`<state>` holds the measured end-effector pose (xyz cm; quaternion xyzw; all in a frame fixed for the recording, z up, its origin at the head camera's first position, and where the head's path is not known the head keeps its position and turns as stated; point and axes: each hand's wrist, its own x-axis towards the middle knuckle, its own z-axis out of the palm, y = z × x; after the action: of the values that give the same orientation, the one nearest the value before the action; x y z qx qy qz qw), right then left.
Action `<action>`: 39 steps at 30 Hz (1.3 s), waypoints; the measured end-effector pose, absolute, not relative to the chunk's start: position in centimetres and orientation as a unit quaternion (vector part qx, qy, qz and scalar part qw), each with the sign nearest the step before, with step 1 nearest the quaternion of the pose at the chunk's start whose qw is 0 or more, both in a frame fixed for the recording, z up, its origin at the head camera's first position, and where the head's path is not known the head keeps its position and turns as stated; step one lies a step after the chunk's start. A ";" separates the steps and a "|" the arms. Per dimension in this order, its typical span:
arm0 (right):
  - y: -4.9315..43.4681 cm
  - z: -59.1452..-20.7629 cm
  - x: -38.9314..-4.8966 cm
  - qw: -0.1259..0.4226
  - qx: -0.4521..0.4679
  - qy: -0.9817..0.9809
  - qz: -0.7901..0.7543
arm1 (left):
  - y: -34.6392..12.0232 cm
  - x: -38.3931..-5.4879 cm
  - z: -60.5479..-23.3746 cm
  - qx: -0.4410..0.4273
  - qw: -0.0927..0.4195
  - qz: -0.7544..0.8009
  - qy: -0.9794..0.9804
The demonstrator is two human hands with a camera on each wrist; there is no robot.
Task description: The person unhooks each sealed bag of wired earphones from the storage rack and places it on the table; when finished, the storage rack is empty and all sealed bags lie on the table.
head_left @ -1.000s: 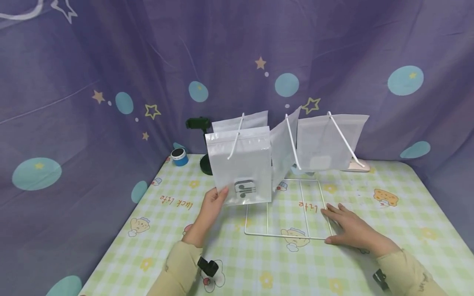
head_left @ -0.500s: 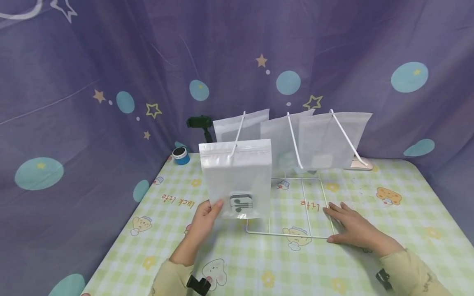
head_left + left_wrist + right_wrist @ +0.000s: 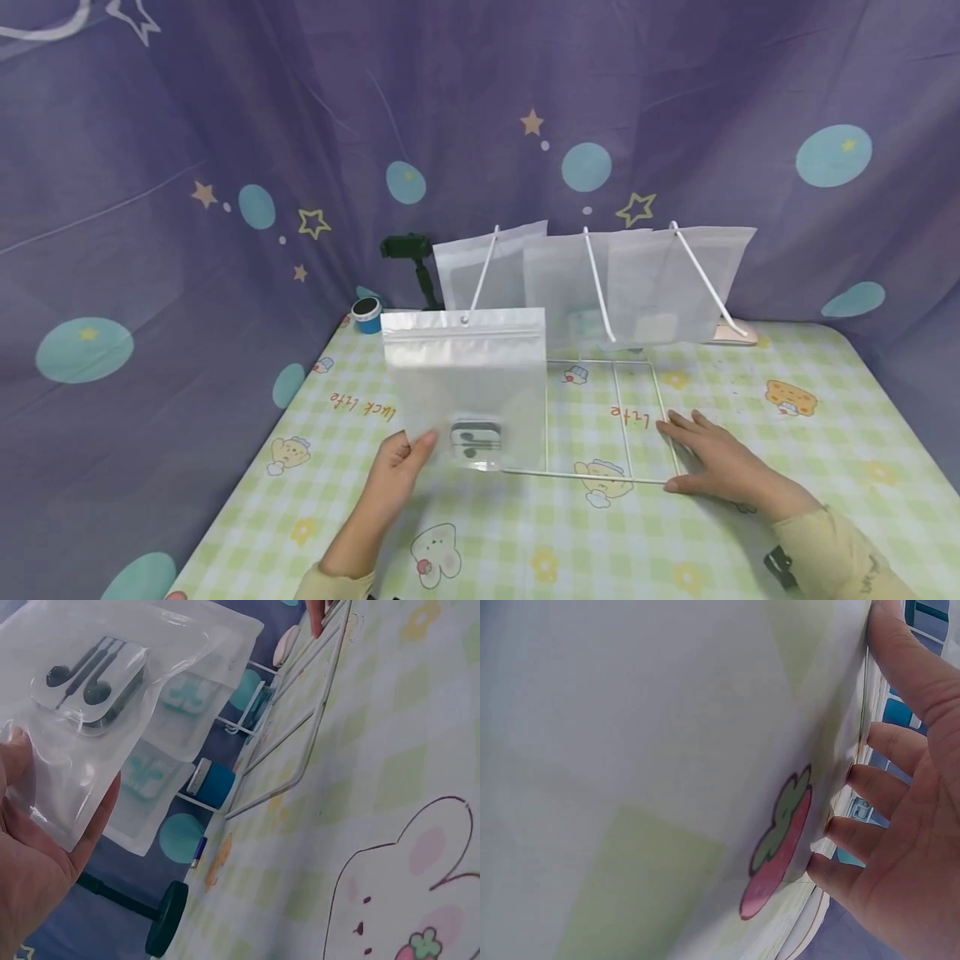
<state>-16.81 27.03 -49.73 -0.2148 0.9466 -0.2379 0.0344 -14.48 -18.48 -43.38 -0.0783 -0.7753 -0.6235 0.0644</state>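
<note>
My left hand [image 3: 400, 467] pinches the lower left corner of a frosted zip-lock bag [image 3: 465, 383] between thumb and fingers. Packaged earphones [image 3: 90, 679] show through its plastic in the left wrist view. The bag's punched hole is at the front tip of the left hook [image 3: 485, 271] of a white wire display rack [image 3: 592, 477]. More frosted bags [image 3: 566, 283] hang farther back on the hooks. My right hand [image 3: 712, 462] rests with spread fingers at the right side of the rack's base, fingertips down at the wire and cloth.
Behind the rack at left stand a blue jar [image 3: 367, 317] with a dark top and a dark phone stand [image 3: 408, 247]. A pale pink object [image 3: 735, 333] lies at the back right. A checked cloth [image 3: 540, 542] covers the table; a purple curtain [image 3: 480, 100] hangs behind.
My left hand has drawn the bag forward along the left hook to its tip, toward me and slightly left. The middle bag has swung to face front. My right hand stays at the base.
</note>
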 end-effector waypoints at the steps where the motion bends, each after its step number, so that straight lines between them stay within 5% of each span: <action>1: 27.0 -49.8 -16.8 0.035 -0.214 0.947 -0.238 | -18.6 -14.3 -43.3 -0.081 0.067 -0.624 -0.775; 39: 27.2 -49.8 -16.8 0.037 -0.214 0.945 -0.243 | -20.8 -13.3 -41.3 -0.131 0.091 -0.648 -0.745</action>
<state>-16.80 27.17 -49.83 -0.2142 0.9454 -0.2427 0.0374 -13.30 -20.83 -41.34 -0.1307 -0.7450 -0.6478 0.0913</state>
